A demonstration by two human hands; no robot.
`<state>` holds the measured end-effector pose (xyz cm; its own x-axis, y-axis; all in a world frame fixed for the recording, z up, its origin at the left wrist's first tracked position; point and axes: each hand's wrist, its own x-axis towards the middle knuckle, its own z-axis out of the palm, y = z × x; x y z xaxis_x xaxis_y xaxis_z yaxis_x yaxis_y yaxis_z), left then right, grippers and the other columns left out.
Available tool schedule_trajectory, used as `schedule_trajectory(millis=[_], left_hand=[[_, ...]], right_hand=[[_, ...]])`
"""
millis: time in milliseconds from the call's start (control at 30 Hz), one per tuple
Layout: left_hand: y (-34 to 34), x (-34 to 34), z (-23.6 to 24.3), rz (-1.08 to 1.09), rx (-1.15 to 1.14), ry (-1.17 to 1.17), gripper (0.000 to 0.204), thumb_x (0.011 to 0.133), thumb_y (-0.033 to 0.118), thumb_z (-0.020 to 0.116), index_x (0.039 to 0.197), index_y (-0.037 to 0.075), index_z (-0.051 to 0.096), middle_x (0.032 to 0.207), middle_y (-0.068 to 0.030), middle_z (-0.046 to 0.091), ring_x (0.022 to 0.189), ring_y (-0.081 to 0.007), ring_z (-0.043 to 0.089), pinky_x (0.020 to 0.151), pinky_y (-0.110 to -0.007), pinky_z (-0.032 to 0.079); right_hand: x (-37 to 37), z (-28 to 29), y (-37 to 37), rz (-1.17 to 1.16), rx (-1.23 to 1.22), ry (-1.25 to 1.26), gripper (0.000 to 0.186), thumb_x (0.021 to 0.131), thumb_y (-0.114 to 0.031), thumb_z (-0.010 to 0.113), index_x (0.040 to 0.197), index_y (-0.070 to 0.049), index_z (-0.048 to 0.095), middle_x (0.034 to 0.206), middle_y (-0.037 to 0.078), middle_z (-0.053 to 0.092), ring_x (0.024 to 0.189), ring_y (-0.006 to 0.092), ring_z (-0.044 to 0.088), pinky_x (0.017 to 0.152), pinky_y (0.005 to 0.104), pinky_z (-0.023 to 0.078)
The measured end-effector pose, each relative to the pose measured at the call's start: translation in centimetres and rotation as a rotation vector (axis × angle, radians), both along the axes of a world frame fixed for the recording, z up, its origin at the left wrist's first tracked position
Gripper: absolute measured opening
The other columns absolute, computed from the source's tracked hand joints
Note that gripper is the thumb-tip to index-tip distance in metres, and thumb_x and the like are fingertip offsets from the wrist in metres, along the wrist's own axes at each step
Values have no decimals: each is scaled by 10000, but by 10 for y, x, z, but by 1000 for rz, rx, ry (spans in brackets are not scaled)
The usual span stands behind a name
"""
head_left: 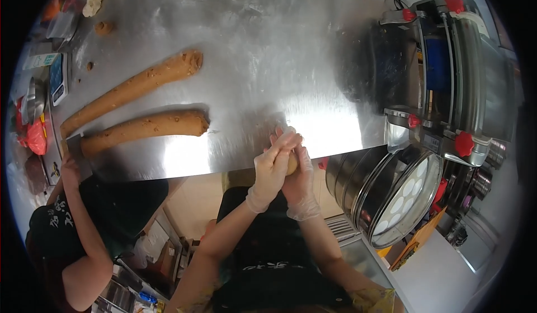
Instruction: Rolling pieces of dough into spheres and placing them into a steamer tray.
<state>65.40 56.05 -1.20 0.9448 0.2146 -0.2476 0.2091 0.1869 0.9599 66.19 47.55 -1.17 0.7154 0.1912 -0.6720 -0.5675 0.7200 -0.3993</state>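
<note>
My left hand (271, 173) and my right hand (301, 180), both in clear plastic gloves, are cupped together just off the near edge of the steel table (268, 50). Between the palms sits a light-brown ball of dough (291, 164), partly covered by the fingers. The left hand lies over it, and the right hand wraps its other side. To the left on the table rest two long brown dough logs, a far one (134, 92) and a near one (148, 129), both with a bumpy surface.
At left, a co-worker's hand (70, 170) holds a flat metal scraper (77, 155) against the near log's end. Dough bits and a small lump (103, 28) lie farther back, near a scale (58, 78). A machine with red knobs (464, 84) and stacked round steamers (386, 190) stand at right.
</note>
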Motion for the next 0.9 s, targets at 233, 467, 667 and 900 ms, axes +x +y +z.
schedule_trajectory(millis=[233, 467, 667, 900], left_hand=[[-1, 11, 8, -233, 809, -367, 411, 990, 72, 530, 1390, -19, 524, 1314, -155, 643, 1231, -220, 595, 1057, -340, 440], [-43, 2, -18, -37, -410, 182, 655, 1017, 347, 557, 1506, -33, 345, 1573, -206, 343, 1480, -303, 285, 1219, -417, 182], [-8, 35, -26, -33, 123, -195, 944, 1010, 499, 452, 1534, -82, -74, 1643, -248, -55, 1531, -319, -56, 1233, -403, 25], [-33, 40, -24, -34, -232, -88, 1129, 869, 817, 294, 1559, 37, -144, 1657, -186, -89, 1528, -325, -97, 1223, -467, -29]], right_hand=[[16, -1, -44, 380, 181, 69, 561, 1068, -403, 404, 1492, -41, 342, 1483, 143, 441, 1371, 276, 428, 1155, 408, 348], [15, 18, -31, 182, -508, -69, 497, 1079, -281, 380, 1490, -2, 376, 1463, 154, 473, 1401, 243, 409, 1170, 343, 321], [80, -7, -45, 639, -1941, -1096, 627, 892, -47, 661, 1444, 84, 394, 1481, 255, 449, 1370, 404, 451, 1127, 434, 391], [90, -27, -51, 1024, -1951, -889, 728, 938, -349, 603, 1459, 91, 349, 1564, 263, 302, 1470, 423, 250, 1191, 535, 214]])
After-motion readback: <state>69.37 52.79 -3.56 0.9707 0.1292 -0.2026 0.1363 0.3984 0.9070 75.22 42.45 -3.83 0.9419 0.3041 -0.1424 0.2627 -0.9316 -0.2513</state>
